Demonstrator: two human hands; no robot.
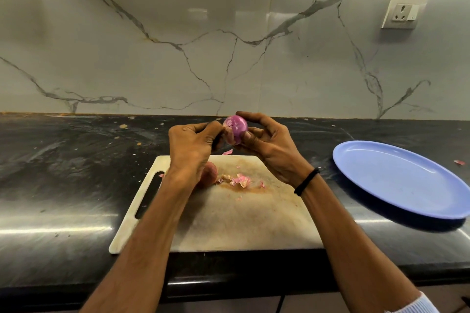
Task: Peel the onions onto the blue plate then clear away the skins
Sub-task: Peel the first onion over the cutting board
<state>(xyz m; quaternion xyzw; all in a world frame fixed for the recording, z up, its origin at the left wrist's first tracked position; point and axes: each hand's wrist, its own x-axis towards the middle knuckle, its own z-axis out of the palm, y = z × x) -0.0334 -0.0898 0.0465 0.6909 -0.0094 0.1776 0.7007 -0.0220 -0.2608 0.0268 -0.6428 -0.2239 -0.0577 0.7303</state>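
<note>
A purple onion (235,129), mostly peeled, is held up above the far edge of the cutting board (229,221). My right hand (267,145) grips it with fingers curled over the top and the thumb against its side. My left hand (193,145) pinches at the onion's left side. A second onion (211,173), still in its brownish skin, lies on the board, partly hidden behind my left wrist. Pink onion skins (240,180) lie scattered on the board. The blue plate (407,180) sits to the right with nothing on it.
The black counter (63,173) carries small scraps and specks; a skin piece (228,152) lies just beyond the board and another scrap (459,162) right of the plate. A marble wall with a socket (404,11) stands behind. The counter's front edge runs below the board.
</note>
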